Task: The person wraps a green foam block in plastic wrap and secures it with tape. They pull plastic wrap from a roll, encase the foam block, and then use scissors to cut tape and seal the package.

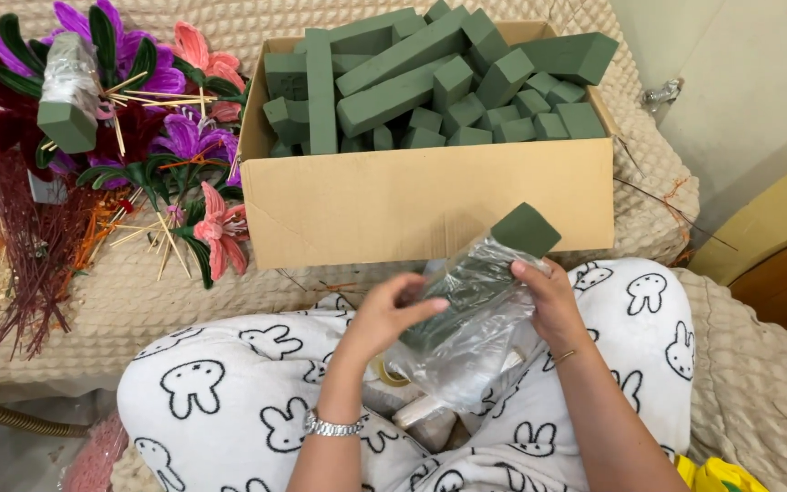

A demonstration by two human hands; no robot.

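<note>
**Quilted beige bed cover, box of green foam**

Both hands work above the lap: left hand (384, 319) pinches a clear plastic wrap (462, 342); right hand (548, 301) clasps the green foam block (526, 230) inside it. Just beyond them sits a brown cardboard box (430, 205).

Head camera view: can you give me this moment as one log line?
left hand: on clear plastic wrap | right hand: gripping green foam block | block: half wrapped, above lap | behind: cardboard box of foam blocks
</note>
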